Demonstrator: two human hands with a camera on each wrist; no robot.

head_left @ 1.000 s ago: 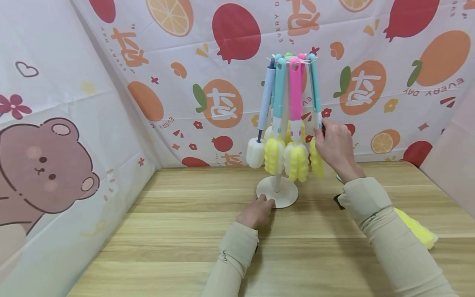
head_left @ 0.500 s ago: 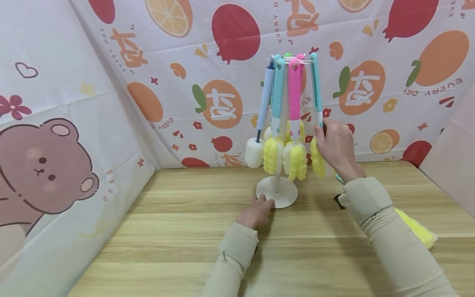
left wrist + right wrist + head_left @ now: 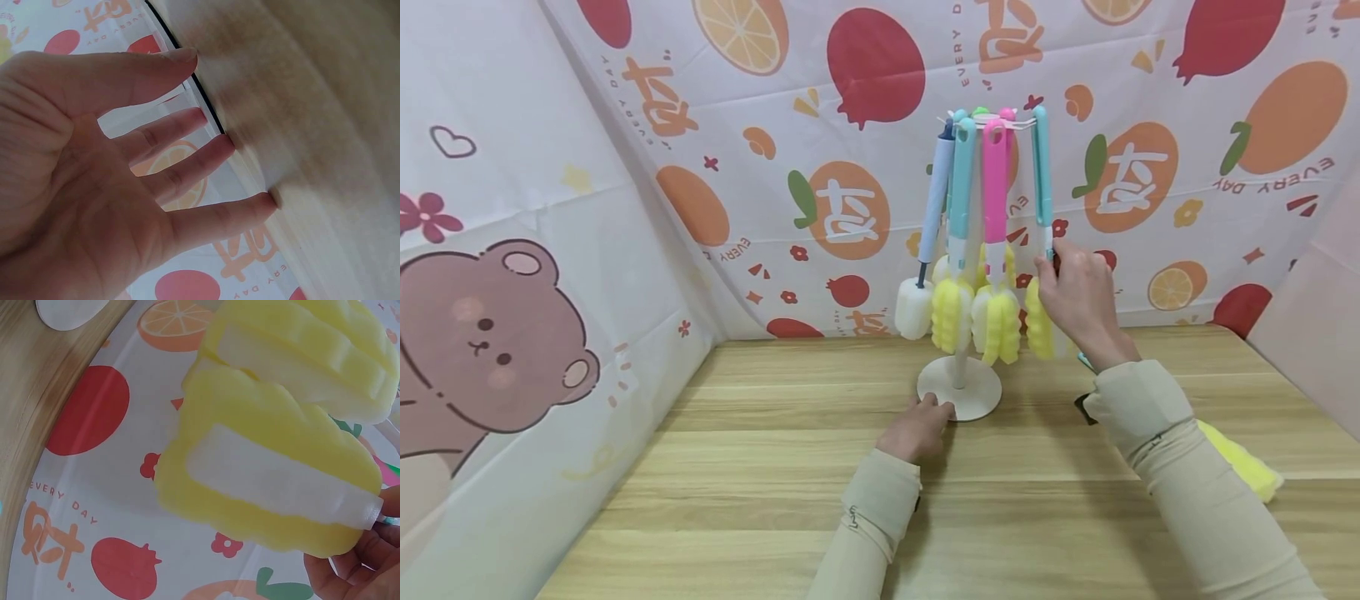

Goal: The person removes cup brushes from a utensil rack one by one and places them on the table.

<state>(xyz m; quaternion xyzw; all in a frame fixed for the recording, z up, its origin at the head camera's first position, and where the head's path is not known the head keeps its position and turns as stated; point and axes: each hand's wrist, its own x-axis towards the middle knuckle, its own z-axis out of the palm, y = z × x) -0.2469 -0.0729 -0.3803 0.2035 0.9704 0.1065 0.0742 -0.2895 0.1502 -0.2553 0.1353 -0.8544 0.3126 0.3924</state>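
Note:
A white stand with a round base (image 3: 976, 398) carries several hanging sponge brushes, among them a pink-handled one (image 3: 996, 183) and a pale blue one (image 3: 934, 200). My right hand (image 3: 1081, 292) pinches the teal-handled brush (image 3: 1042, 179) on the stand's right side, just above its sponge; the handle's top is at the rack's wire. In the right wrist view, fingers (image 3: 369, 562) hold the neck beside the yellow and white sponge (image 3: 269, 475). My left hand (image 3: 917, 429) rests its fingertips on the base's near left edge; in the left wrist view the hand (image 3: 119, 169) has its fingers spread.
Right of the stand, partly under my right forearm, lie a yellow sponge (image 3: 1243, 462) and a small black item (image 3: 1084, 408) on the wooden table (image 3: 760, 467). A fruit-print cloth (image 3: 760, 275) stands behind, and a bear-print one (image 3: 625, 333) to the left.
The teal brush in my right hand has shifted slightly right and its handle stands more upright. The right hand has moved a little right with it; the left hand stays on the base.

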